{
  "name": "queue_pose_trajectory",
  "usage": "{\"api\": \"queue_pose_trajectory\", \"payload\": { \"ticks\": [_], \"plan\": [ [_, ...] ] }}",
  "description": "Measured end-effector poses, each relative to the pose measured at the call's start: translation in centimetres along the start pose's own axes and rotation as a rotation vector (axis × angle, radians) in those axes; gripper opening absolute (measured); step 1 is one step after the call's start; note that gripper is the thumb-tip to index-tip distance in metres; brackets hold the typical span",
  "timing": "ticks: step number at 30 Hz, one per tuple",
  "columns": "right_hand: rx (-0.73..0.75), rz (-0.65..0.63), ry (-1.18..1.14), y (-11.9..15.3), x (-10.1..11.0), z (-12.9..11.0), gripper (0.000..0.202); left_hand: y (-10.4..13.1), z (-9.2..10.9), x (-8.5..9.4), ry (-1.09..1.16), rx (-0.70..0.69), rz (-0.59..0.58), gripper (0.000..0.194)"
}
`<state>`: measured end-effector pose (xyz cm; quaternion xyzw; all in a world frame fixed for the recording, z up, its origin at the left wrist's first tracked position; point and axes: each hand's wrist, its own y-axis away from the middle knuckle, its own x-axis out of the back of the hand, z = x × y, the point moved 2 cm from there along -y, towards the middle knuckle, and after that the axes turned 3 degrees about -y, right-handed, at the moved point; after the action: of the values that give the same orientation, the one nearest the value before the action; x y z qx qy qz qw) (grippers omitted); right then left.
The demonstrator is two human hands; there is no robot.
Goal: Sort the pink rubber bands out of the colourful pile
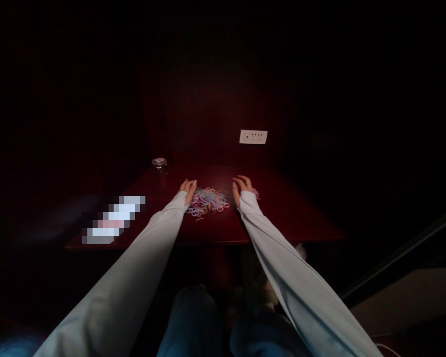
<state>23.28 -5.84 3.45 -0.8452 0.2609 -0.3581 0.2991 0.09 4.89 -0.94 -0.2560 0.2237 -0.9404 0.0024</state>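
Note:
A loose heap of small pastel hair ties [210, 201] lies on the dark red table [215, 230], mostly pink, lilac and blue with some yellow. At the heap's left edge is my left hand [188, 189], fingers slightly bent and apart, with nothing visible in it. My right hand [243, 186] hovers over or rests on the table just right of the heap; which of the two I cannot tell. Its fingers are spread and hold nothing. Beside its outer edge sit a few pink hair ties [256, 193], partly hidden by the hand.
A clear lidded jar [159, 165] stands at the table's back left. On the left side lies a pixelated pale item [115, 220]. A white socket plate [253, 137] is set in the dark wall behind. The table's front edge runs below my forearms.

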Motion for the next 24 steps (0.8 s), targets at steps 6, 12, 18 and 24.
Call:
{"api": "queue_pose_trajectory", "payload": {
  "ticks": [6, 12, 18, 24],
  "plan": [
    [-0.232, -0.265, 0.047, 1.4, -5.1, -1.4, 0.057, 0.3, 1.0, -0.3, 0.013, -0.019, -0.067, 0.062],
    [-0.068, -0.464, 0.003, 2.1, -7.0, -2.8, 0.053, 1.3, 1.9, -0.4, 0.066, -0.174, -0.141, 0.058],
    [-0.135, -0.438, -0.131, 1.6, -8.0, -2.7, 0.054, 1.5, 2.5, 0.0, 0.093, -0.257, -0.161, 0.062],
    [-0.245, -0.195, -0.283, 0.0, -5.7, -1.4, 0.08, 1.3, 2.6, 0.7, 0.09, -0.258, -0.062, 0.068]
  ]
}}
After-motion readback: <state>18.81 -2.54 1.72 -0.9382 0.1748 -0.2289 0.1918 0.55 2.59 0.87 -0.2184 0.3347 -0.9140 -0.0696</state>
